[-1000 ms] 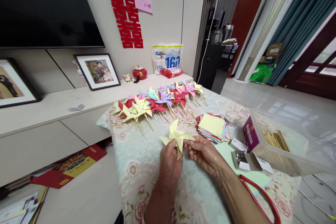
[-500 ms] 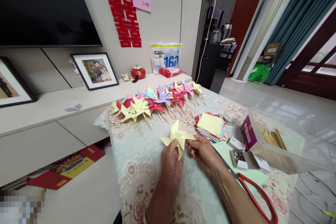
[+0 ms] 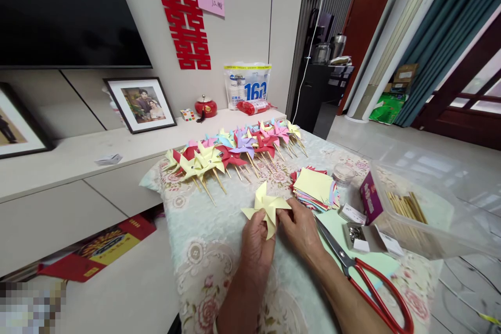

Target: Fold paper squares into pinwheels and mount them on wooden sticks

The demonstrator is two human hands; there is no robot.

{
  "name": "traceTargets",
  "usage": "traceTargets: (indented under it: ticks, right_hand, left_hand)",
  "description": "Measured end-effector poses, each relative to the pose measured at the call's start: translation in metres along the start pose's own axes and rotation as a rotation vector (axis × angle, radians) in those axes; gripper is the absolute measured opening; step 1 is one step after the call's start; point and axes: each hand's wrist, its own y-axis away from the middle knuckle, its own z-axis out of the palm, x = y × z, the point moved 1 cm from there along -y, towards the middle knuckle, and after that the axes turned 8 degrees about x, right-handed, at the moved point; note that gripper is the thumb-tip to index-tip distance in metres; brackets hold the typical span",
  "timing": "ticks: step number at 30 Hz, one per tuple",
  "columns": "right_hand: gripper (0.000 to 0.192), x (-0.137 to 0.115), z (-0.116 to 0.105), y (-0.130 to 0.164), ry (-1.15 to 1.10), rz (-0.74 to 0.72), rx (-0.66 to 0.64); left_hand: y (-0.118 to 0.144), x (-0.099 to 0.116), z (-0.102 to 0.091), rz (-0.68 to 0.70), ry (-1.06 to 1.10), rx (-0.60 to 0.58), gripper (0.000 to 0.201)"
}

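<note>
A pale yellow paper pinwheel (image 3: pixel 267 205) without a stick is held up over the near part of the table. My left hand (image 3: pixel 258 240) grips it from below, its thumb pressed on the front near the centre. At the pinwheel's right side, my right hand (image 3: pixel 300 227) is closed, its fingertips partly hidden behind the blade. Red-handled scissors (image 3: pixel 344 260) lie just right of my right forearm, over pale green paper (image 3: pixel 332 224). Behind the hands is a stack of coloured square papers (image 3: pixel 315 188), yellow on top.
Several finished pinwheels (image 3: pixel 245 144) on sticks lie in a row across the table's far side. To the right stand a small box of metal fasteners (image 3: pixel 357 235), a clear plastic bin (image 3: pixel 422 240) with sticks, and a round clear container (image 3: pixel 344 173). The tablecloth (image 3: pixel 219 250) is floral.
My right hand has turned over, its fingers moving behind the pinwheel's right blade, with its back now facing up. My right forearm has shifted, showing more of the scissors. The left hand keeps its grip.
</note>
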Motion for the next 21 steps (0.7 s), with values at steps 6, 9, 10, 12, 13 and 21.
traceTargets:
  ticks: [6, 9, 10, 12, 13, 21]
  right_hand:
    - [0.02, 0.002, -0.002, -0.001, 0.107, -0.19, 0.012]
    - [0.022, 0.005, -0.004, -0.002, 0.084, -0.227, -0.012]
    - [0.021, 0.005, -0.004, -0.002, 0.068, -0.229, -0.023]
    - [0.02, 0.006, -0.006, -0.003, 0.041, -0.234, -0.043]
    - [0.019, 0.006, -0.006, -0.004, 0.037, -0.243, -0.059]
    - [0.01, 0.006, -0.01, -0.006, 0.129, -0.271, -0.191]
  left_hand:
    - [-0.001, 0.003, 0.0, -0.033, 0.02, 0.022, 0.016]
    - [-0.002, 0.003, 0.0, -0.037, 0.04, 0.02, 0.015]
    - [-0.002, 0.004, 0.0, -0.034, 0.033, 0.022, 0.014]
    - [-0.003, 0.004, -0.001, -0.019, 0.007, 0.019, 0.017]
    - [-0.003, 0.005, -0.001, -0.009, -0.003, 0.012, 0.018]
    - [-0.001, 0.01, -0.004, -0.048, -0.051, 0.056, 0.017]
